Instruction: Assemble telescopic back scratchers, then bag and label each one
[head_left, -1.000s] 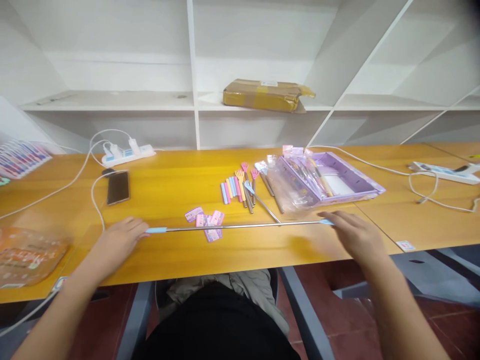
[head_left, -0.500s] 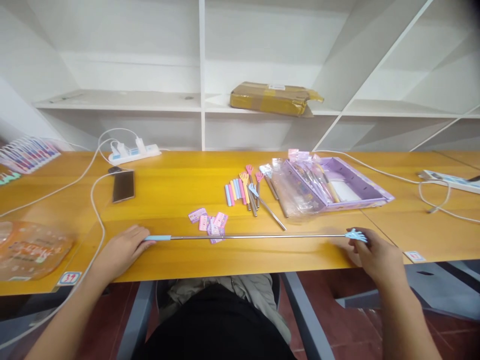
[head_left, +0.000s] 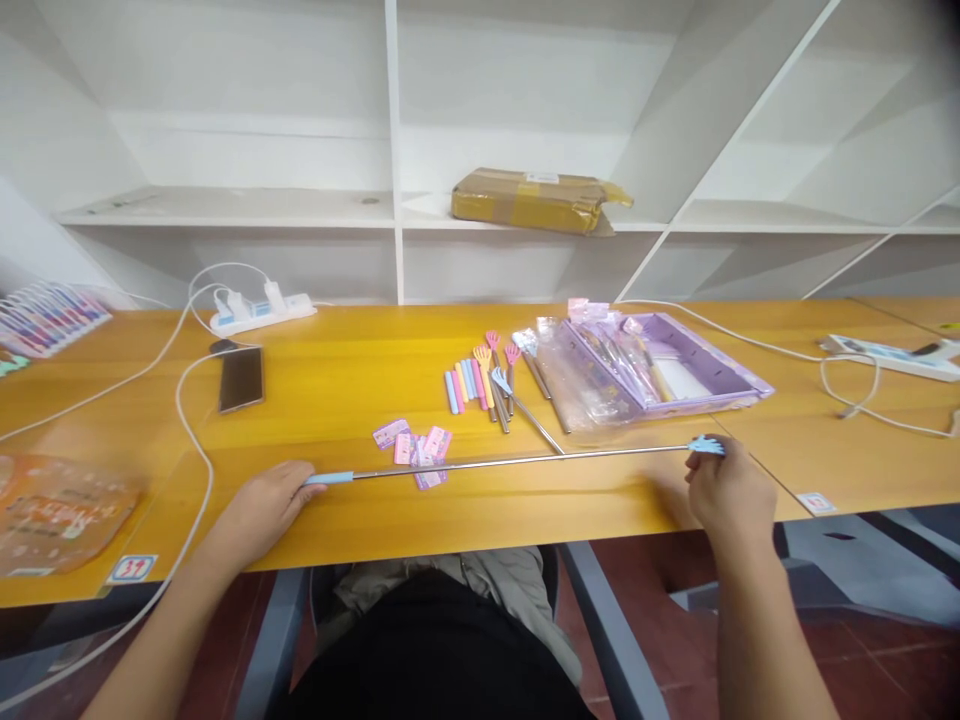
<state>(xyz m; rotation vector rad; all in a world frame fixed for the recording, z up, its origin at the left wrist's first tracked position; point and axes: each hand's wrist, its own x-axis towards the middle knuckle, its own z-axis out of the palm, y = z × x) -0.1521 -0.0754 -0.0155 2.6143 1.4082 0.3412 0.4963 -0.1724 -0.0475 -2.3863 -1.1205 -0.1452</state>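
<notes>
A long telescopic metal rod [head_left: 517, 461] with a light-blue handle and a light-blue hand-shaped tip [head_left: 706, 445] stretches across the front of the yellow table [head_left: 337, 370]. My left hand [head_left: 262, 505] is closed on the blue handle end. My right hand [head_left: 731, 490] pinches the rod just behind the hand-shaped tip. Small pink tags [head_left: 416, 445] lie under the rod's middle. Behind them lies a bunch of short collapsed rods [head_left: 484, 378] with pink, orange and blue handles and claw tips.
A purple box [head_left: 667, 365] with clear wrappers stands at the right. A phone [head_left: 241, 378] on a white cable lies near a power strip [head_left: 259, 310]. An orange packet [head_left: 56, 510] lies front left. A brown parcel [head_left: 536, 198] sits on the white shelf. Another power strip [head_left: 892, 355] is far right.
The rod has grown longer as my right hand moved right along it to the tip. The tip end now sits slightly farther from me. My left hand has stayed on the handle.
</notes>
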